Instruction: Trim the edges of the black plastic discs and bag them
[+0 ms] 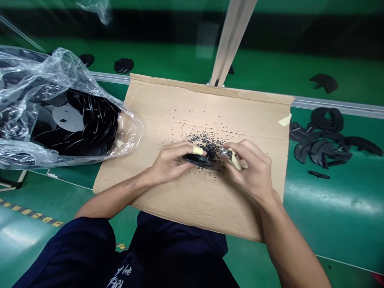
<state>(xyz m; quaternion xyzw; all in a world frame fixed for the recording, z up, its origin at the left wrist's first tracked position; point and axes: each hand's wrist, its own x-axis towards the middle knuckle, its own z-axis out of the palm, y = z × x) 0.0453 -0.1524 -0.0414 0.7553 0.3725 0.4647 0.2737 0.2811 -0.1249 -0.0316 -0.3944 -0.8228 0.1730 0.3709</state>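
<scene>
My left hand (171,162) grips a curved black rubber piece (199,162) low over a flattened cardboard sheet (150,160), with a pale yellow tape wrap (198,150) on one finger. My right hand (249,172) pinches a small hand tool (234,159), with a metal tip and a tan wrapped handle, against the piece's far end. The tool's exact kind is partly hidden by my fingers. Black rubber crumbs (204,145) lie scattered on the cardboard beneath and ahead of my hands.
A clear plastic bag (126,132) at the left holds many black rubber discs. Black arc-shaped pieces (321,140) lie in a heap on the green bench at the right, beside a metal rail (336,107). Two pale upright bars (231,40) stand behind the cardboard.
</scene>
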